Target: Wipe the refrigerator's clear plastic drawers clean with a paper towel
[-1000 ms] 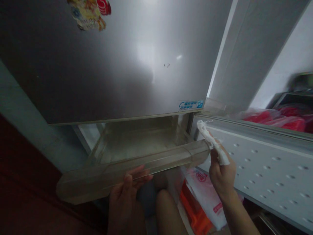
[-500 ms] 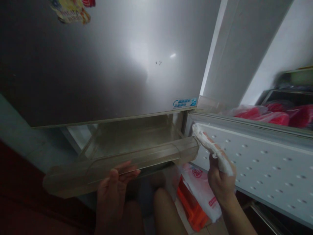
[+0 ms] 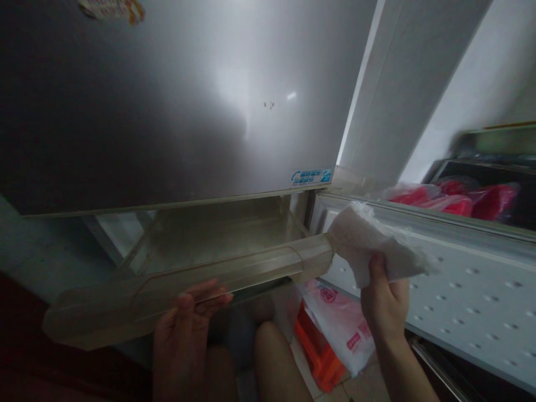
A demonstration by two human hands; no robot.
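The right hand pinches a crumpled white sheet of cloth or paper, thumb on top and the other fingers mostly hidden beneath. The sheet's near edge overlaps the right end of a long, see-through plastic drawer front; whether it presses there is hard to tell. The left hand is at the drawer's lower edge, unclenched, its fingers extended and lightly curved; contact looks likely, but a firm hold cannot be confirmed.

The work looks to be under way: the drawer sits pulled out and the dimpled white lower door is swung wide. How much of the drawer's surface has been covered, and how much is left, cannot be judged; the drawer is not yet pushed back in.

The right forearm rises from the lower right, wrist nearly straight; the left palm is turned inward, thumb up. Beyond the hands, a shiny grey metal upper door stands above the drawer, and a white printed plastic bag lies below, against an orange plastic container.
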